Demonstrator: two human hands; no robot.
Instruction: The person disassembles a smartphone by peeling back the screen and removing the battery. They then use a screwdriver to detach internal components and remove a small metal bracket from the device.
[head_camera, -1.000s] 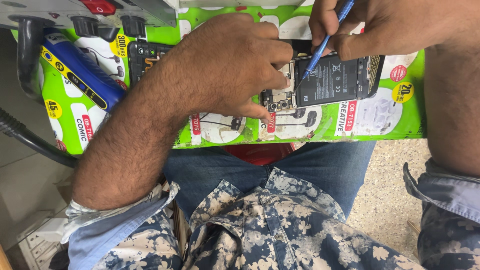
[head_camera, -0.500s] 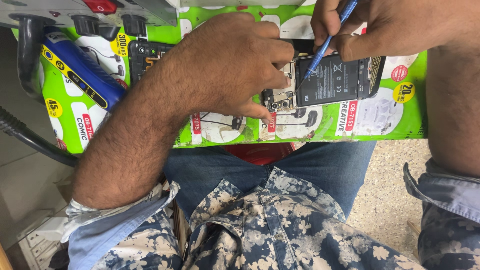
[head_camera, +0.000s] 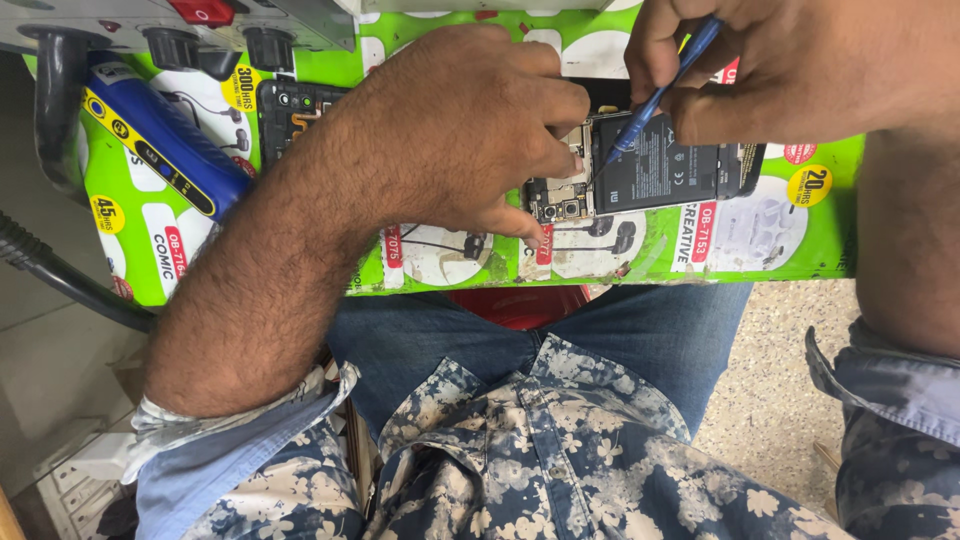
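An opened phone (head_camera: 650, 175) lies back-off on a green printed mat (head_camera: 760, 250), its black battery and circuit board showing. My left hand (head_camera: 470, 130) presses down on the phone's left end, fingers curled over the board near the camera module. My right hand (head_camera: 760, 60) pinches a thin blue tool (head_camera: 655, 95), whose tip touches the board at the battery's left edge. A separate black back cover (head_camera: 290, 115) rests on the mat behind my left wrist.
A blue cylindrical device (head_camera: 160, 150) lies at the mat's left. A grey box with black knobs and a red switch (head_camera: 200, 25) sits at the top left, and a dark cable (head_camera: 60, 275) runs below it. My jeans and floral shirt fill the lower frame.
The blue tool's tip has shifted slightly along the board's edge. Both hands stay in nearly the same place.
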